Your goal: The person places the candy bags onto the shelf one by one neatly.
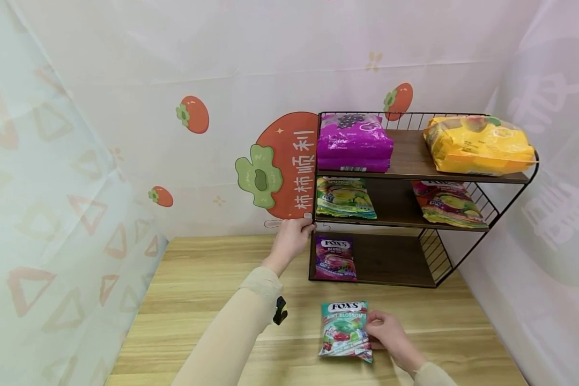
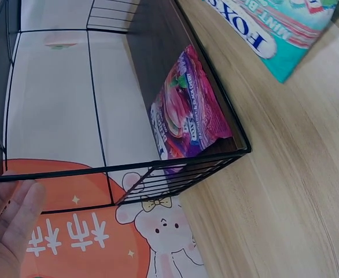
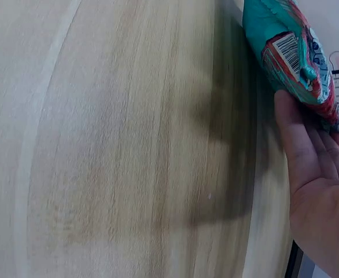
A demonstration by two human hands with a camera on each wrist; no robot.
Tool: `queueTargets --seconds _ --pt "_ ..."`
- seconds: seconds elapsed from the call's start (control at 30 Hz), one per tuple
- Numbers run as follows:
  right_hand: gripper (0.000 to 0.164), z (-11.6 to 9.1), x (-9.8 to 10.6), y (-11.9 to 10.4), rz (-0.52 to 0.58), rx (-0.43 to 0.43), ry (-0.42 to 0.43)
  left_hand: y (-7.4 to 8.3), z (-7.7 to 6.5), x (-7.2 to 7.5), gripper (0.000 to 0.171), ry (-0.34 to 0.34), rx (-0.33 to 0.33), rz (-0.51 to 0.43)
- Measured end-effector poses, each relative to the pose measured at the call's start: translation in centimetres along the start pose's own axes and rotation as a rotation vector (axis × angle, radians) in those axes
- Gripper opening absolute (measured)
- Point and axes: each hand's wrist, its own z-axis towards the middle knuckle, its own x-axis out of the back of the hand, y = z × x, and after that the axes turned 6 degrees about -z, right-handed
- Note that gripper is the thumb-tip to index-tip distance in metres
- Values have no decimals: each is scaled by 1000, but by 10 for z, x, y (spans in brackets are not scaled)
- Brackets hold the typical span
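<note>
A teal candy bag marked Fox's Mint Blossom (image 1: 343,332) is over the table in front of the rack. My right hand (image 1: 388,335) pinches its right edge between thumb and fingers; in the right wrist view the bag's underside with a barcode faces the camera. The black wire shelf rack (image 1: 395,220) has three brown boards. My left hand (image 1: 291,241) grips its left front post near the middle board, the fingers (image 2: 25,211) bent at the thin bar in the left wrist view. On the bottom board, a purple Fox's Berries bag (image 1: 335,260) leans at the left.
A green-yellow candy bag (image 1: 346,198) and a red one (image 1: 448,203) lie on the middle board. Large purple (image 1: 354,142) and yellow (image 1: 480,146) packs sit on top. The wooden table (image 1: 207,300) meets a printed cloth backdrop (image 1: 135,107) behind and at both sides.
</note>
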Motion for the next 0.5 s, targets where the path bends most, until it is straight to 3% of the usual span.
queueTargets --seconds 0.5 --pt "25 -5 32 -2 36 46 -17 -2 1 0 18 -8 1 -10"
